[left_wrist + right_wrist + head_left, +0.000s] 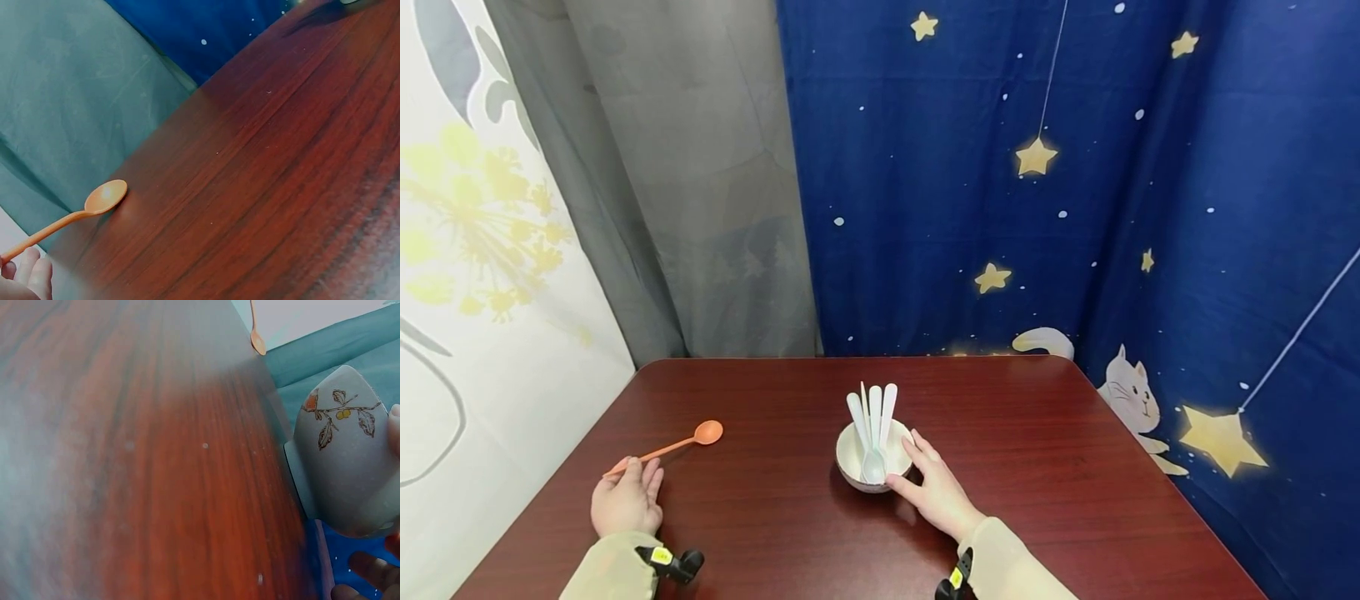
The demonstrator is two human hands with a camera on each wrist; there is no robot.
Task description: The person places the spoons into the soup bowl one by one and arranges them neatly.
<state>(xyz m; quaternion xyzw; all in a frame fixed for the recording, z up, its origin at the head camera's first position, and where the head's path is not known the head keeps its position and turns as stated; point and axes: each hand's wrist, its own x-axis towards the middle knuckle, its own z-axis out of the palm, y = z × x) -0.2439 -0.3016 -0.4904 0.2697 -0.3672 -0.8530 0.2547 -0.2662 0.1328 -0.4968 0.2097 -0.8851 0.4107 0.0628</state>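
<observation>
At the left of the table, my left hand [628,498] pinches the end of an orange spoon's handle. The orange spoon [708,432] points its bowl end away to the right; the left wrist view shows the same spoon [105,197] above curled fingers [41,275]. Near the middle is a small white bowl [848,454] with several pale spoons [874,467] in it, their handles rising past the far rim. My right hand [940,492] grips the bowl's right side, thumb at the near rim. A leaf-and-berry print marks the bowl's outside [344,469] in the right wrist view.
The dark red wooden table [760,533] has rounded far corners. Behind it hang a grey curtain [700,167] and a blue curtain [910,192] with stars; a white patterned curtain [497,375] is at the left. Black straps with cameras sit on both wrists.
</observation>
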